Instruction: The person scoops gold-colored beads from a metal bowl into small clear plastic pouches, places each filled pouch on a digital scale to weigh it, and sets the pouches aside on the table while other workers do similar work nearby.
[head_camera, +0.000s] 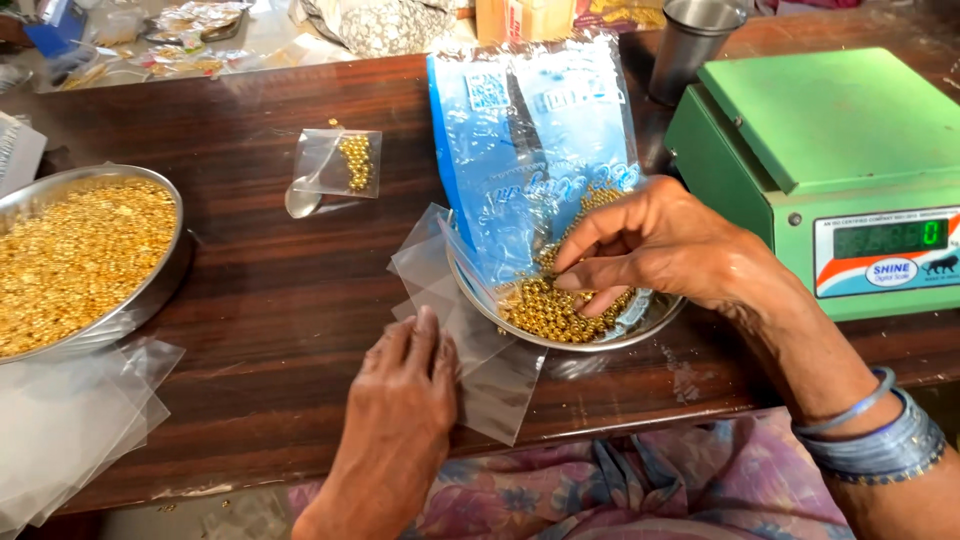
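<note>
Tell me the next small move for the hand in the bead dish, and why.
Probably pinch up a few gold beads and carry them to the clear pouches. The right hand has its fingertips down among the beads in the small steel dish, while the left hand presses flat on the pouches beside it, apparently steadying them.

two steel bowls (150, 290) (600, 340), one green scale (830, 150), one steel cup (690, 40), one spoon (305, 190)
</note>
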